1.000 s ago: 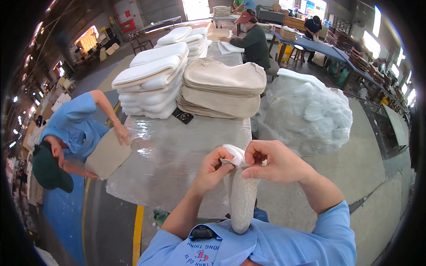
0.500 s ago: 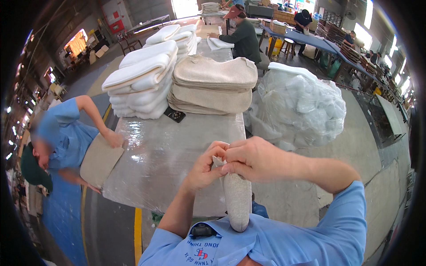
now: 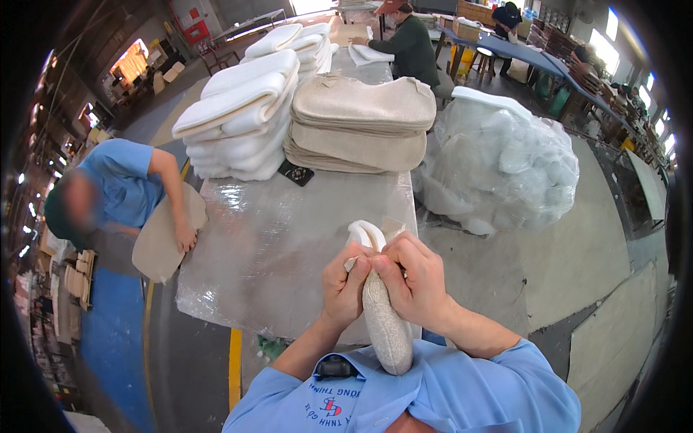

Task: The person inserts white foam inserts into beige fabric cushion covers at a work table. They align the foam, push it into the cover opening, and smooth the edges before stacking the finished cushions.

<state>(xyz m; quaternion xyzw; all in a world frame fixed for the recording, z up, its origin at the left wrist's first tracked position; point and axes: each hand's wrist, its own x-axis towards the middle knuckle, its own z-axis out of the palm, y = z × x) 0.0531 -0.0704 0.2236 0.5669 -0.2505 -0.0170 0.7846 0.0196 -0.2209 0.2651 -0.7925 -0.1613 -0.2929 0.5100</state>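
Note:
Both of my hands grip the top of a long beige fabric cover that hangs down against my blue shirt. My left hand pinches its left edge. My right hand closes on the right edge. A white foam piece pokes out of the cover's mouth just above my fingers. The cover looks stuffed and rounded along its length.
A table wrapped in clear plastic stands in front of me with a stack of white foam pads, a stack of beige covers and a small black object. A big clear bag of foam sits to the right. A person in blue bends at the left.
My hands have come lower and closer to my chest with the cover. The white foam now shows less above my fingers. The person at the left has leaned further down.

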